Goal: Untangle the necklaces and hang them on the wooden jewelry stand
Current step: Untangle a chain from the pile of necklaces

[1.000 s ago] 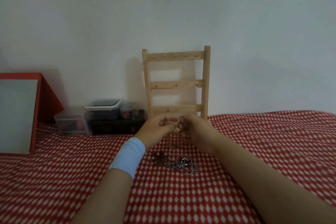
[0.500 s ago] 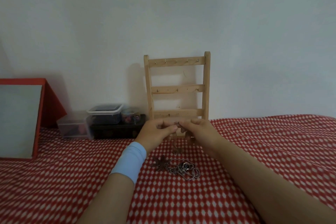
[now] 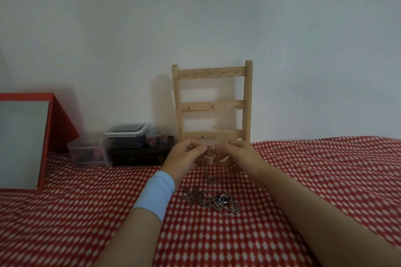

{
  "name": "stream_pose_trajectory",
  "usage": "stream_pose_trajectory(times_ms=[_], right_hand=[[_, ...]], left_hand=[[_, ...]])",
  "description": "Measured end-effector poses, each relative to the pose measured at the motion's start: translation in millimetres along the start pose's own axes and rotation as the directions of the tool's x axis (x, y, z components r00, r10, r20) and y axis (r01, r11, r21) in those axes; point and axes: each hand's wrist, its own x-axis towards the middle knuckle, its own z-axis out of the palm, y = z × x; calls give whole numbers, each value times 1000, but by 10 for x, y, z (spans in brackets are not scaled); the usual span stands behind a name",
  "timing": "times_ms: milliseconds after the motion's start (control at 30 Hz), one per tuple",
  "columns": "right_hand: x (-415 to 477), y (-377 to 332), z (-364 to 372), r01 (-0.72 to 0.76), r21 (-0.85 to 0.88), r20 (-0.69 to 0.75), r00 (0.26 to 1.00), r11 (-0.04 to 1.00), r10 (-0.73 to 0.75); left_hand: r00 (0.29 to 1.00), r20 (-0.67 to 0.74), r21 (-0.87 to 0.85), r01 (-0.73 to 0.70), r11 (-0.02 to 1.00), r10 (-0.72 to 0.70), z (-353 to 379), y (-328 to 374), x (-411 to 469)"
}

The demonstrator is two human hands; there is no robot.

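Note:
A wooden jewelry stand (image 3: 212,102) with three hook rails leans upright against the white wall. In front of its bottom rail, my left hand (image 3: 184,158) and my right hand (image 3: 239,155) pinch a thin metal necklace chain (image 3: 208,165) between their fingertips. The chain hangs down from the fingers toward the cloth. Below it, a tangled heap of silver chains (image 3: 221,201) with a round pendant lies on the red dotted cloth (image 3: 303,180). A dark flower-shaped pendant (image 3: 193,195) lies at the heap's left edge. My left wrist wears a light blue band.
A dark box (image 3: 138,155) with a lidded plastic tub (image 3: 124,134) and a small jar on top stands left of the stand. A clear plastic box (image 3: 86,153) sits beside them. A red-framed mirror (image 3: 23,143) leans at the far left.
The view has tilted up a little, so the stand sits lower in frame. Both hands stay together at the stand's base, still working the same chain; the heap has not moved.

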Motion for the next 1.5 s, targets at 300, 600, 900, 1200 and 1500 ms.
stream_pose_trajectory(times_ms=[300, 600, 900, 1200, 1500], right_hand=[[16, 7, -11, 33, 82, -9, 999, 996, -33], [30, 37, -3, 96, 37, -98, 991, 995, -92], [42, 24, -40, 29, 141, -64, 998, 990, -20], [55, 32, -19, 33, 5, -21, 999, 999, -33], [9, -51, 71, -13, -133, 18, 1000, 991, 16]], left_hand=[[997, -33, 130, -70, 989, 75, -10, 13, 3], [980, 63, 415, -197, 888, 188, 55, -7, -26], [993, 16, 435, -109, 894, 113, 19, -54, -2], [990, 6, 469, -125, 875, 138, 57, -44, 11], [971, 45, 525, -224, 821, 237, 103, -15, -5]])
